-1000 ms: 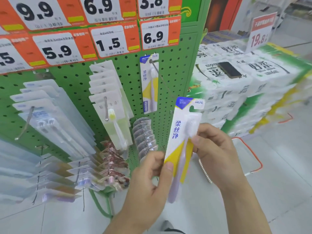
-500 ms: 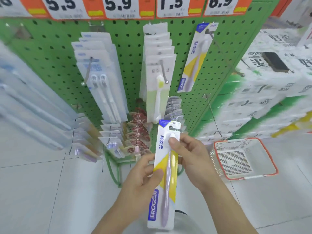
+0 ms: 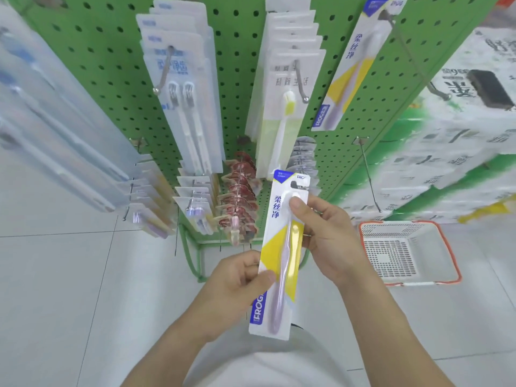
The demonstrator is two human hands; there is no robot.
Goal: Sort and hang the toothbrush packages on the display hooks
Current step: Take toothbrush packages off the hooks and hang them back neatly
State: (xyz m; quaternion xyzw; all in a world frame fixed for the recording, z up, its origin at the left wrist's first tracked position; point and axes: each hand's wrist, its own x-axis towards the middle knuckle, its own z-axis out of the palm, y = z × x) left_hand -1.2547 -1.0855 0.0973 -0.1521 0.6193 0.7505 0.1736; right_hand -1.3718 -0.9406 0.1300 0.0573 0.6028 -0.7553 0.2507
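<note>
Both hands pinch one package (image 3: 280, 255) upright before the pegboard (image 3: 237, 51): left hand (image 3: 237, 277) low, right hand (image 3: 321, 233) near its top. A matching package (image 3: 354, 62) already hangs; the basket (image 3: 449, 275) looks empty.

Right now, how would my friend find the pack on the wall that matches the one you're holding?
Find the green pegboard, then its top right hook. One pack hangs alone there: white, with a yellow patch and a purple brush. The hooks to its left carry stacks of pale packs.
</note>
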